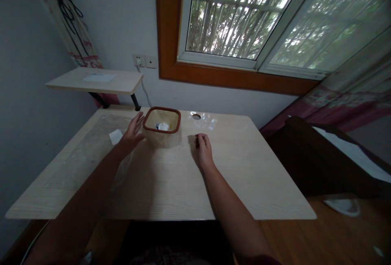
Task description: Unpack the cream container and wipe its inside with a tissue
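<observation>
**Two hands on a pale desk, a small bin between them**

Forearms come up from the bottom of my feed onto a light wood-grain desk (pixel 244 175). My left hand (pixel 133 131) is open with the fingers spread. It sits right against the left wall of a small square bin (pixel 161 139), though I cannot tell whether it touches. My right hand (pixel 204 150) rests on the desk to the bin's right, apart from it. Its fingers are curled under in a loose fist, gripping nothing I can see.

The bin stands upright toward the far middle of the desk. It is beige with a reddish-brown rim, and something white and blue (pixel 162 126) lies at the bottom. A cable hole (pixel 196 116) sits just behind it, to the right. Left of my left hand lies a slip of white paper (pixel 115 136) on a clear plastic sheet (pixel 91 146).

At the far left, a raised shelf (pixel 122 83) on black brackets carries a white sheet (pixel 99 78). A wall socket (pixel 144 60) above it feeds a white cable (pixel 146 91) downward. A black cord (pixel 69 10) hangs in the corner.

A window (pixel 232 16) with a brown wooden frame looks onto trees. Patterned curtain (pixel 351 98) hangs at right, above dark furniture (pixel 305 151) and a wooden floor (pixel 320 236).
</observation>
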`<state>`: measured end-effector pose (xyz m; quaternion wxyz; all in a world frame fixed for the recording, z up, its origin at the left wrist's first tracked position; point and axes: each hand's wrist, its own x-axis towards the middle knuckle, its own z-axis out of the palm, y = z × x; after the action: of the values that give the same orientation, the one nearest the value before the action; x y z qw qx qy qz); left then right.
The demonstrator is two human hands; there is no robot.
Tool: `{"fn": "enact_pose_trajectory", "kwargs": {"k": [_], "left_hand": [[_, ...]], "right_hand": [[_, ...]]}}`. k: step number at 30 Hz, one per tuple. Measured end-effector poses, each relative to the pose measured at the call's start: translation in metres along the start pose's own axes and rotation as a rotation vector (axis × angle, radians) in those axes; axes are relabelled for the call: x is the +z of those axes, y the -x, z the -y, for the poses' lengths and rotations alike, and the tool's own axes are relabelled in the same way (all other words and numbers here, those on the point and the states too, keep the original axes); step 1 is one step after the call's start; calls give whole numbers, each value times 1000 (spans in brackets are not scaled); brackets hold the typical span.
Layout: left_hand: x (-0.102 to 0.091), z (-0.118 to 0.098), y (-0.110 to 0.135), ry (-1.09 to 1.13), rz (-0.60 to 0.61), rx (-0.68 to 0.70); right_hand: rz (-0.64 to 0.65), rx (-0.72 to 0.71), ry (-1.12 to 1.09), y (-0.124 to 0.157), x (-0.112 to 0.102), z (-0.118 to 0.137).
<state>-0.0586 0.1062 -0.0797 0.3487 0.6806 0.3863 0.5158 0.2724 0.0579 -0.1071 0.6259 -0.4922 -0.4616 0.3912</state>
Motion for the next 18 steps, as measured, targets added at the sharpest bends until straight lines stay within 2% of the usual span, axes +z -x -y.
{"fn": "enact_pose_trajectory", "kwargs": {"k": [5,10,18], "left_hand": [[27,4,3,142,13,-83],[50,15,13,106,-11,-227],[91,11,26,126,-38,-211]], "right_hand": [[24,-46,0,2,2,4],[90,-132,-28,2,4,7],[289,-301,-39,7,6,9]]}}
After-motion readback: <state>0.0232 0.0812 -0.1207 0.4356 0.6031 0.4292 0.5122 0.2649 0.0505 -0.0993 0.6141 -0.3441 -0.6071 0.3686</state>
